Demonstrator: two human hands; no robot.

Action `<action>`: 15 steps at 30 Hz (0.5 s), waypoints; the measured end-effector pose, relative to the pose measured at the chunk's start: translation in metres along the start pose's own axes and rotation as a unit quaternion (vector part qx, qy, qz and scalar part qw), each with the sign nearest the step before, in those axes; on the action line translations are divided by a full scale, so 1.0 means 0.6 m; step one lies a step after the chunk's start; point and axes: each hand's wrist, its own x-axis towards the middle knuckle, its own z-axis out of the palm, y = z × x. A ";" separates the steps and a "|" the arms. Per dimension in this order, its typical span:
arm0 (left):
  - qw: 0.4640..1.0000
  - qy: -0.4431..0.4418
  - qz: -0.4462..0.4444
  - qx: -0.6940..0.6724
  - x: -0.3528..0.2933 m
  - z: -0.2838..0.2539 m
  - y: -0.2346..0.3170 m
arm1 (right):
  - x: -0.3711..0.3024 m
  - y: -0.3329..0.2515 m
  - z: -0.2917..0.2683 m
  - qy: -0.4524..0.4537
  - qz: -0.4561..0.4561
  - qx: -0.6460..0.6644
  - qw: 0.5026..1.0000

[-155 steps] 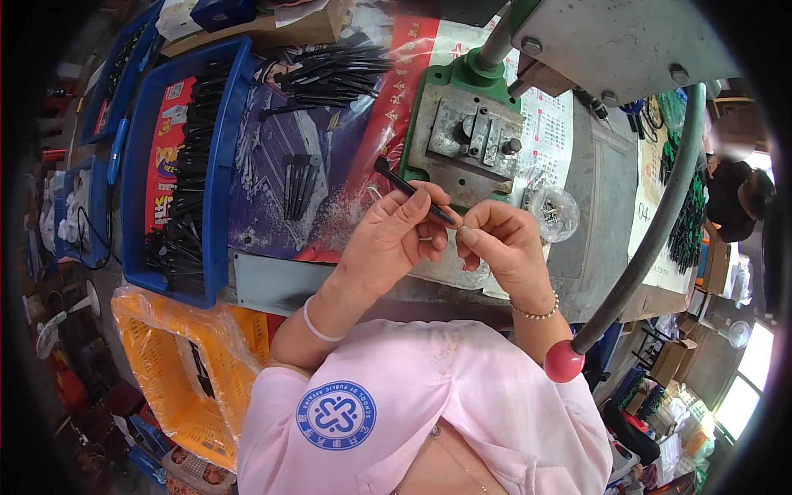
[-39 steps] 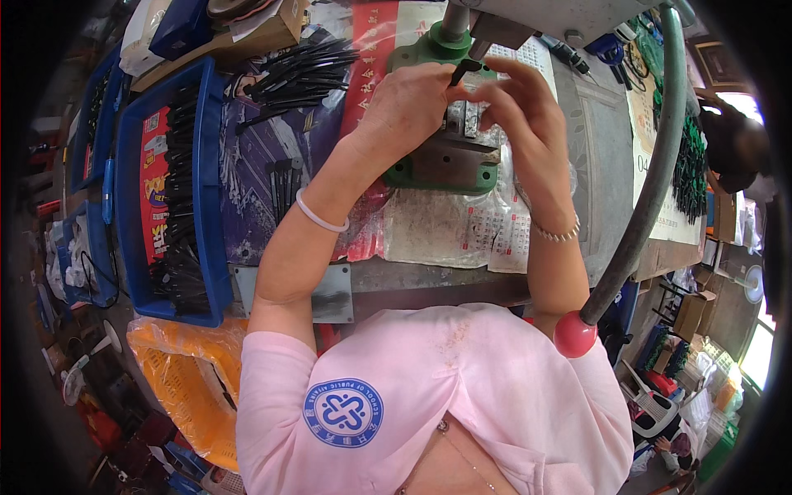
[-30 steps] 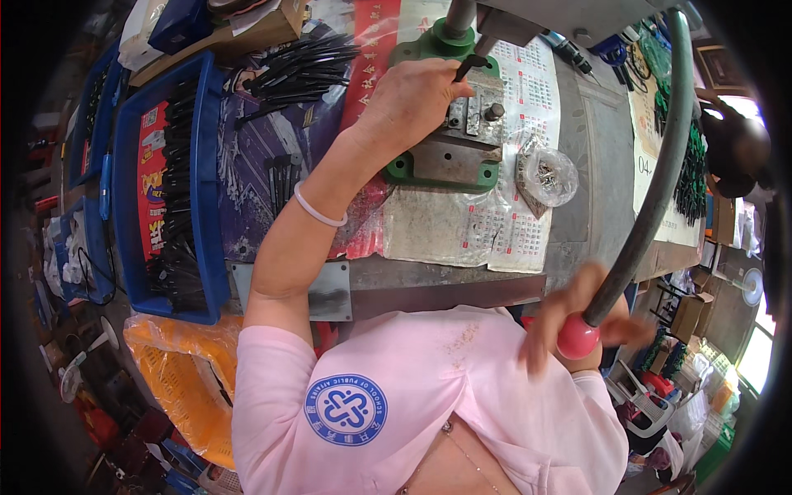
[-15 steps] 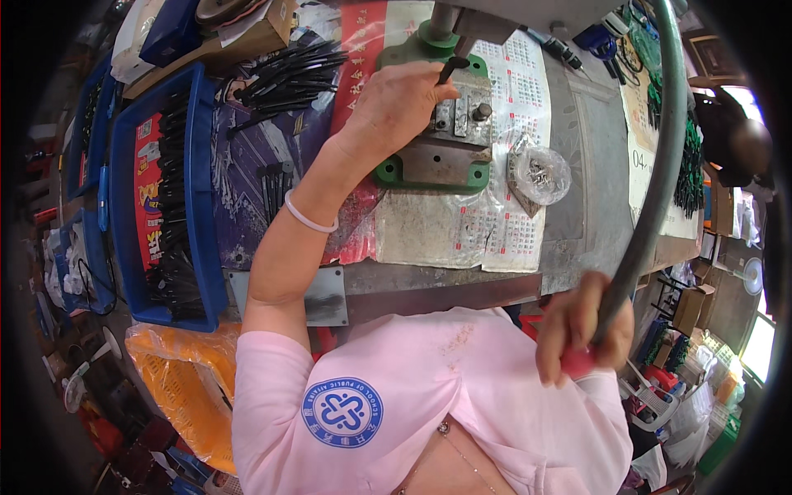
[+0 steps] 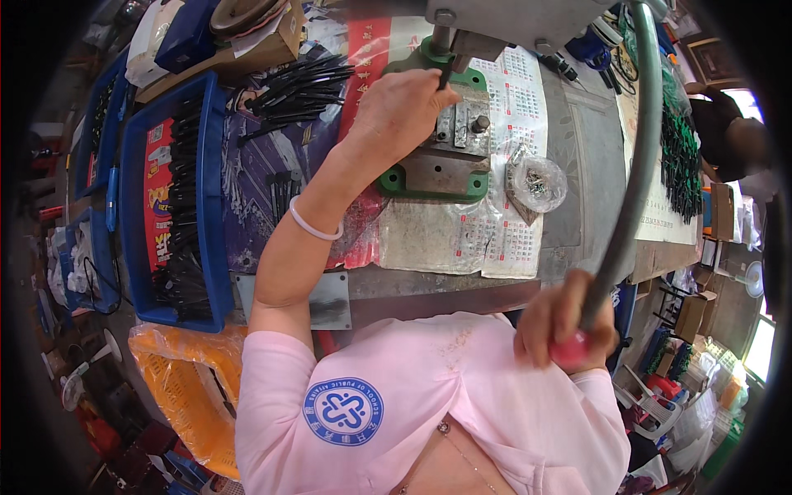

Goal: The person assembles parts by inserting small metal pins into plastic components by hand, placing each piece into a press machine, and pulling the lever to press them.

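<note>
My left hand [image 5: 398,114] reaches over a green-based hand press [image 5: 462,188], its thumb and forefinger pinching a small black strip [image 5: 445,77]. The strip stands up just under the ram of the press, and its lower end is hidden by my fingers. Beside those fingertips is the metal fixture [image 5: 473,139] with a bolt head on it. At the lower right, my right hand [image 5: 554,318] is wrapped round the end of the long press lever [image 5: 647,140], by its red knob [image 5: 571,350]. That hand is slightly blurred.
A blue tray [image 5: 216,206] of black strips stands at the left. More black strips [image 5: 305,91] lie piled behind my left forearm. Right of the press sits a clear plastic bag [image 5: 540,185] with small metal parts. Green-and-black pieces [image 5: 681,173] lie far right, near another person [image 5: 734,132].
My right hand and the lever's knob end have moved a little left and toward me. My left hand keeps its pinch on the black strip at the press. The whole view has shifted slightly.
</note>
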 end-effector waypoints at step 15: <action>0.675 0.017 -0.377 -0.634 -0.188 -0.085 0.079 | 0.128 0.132 -0.016 0.081 0.044 -0.295 0.951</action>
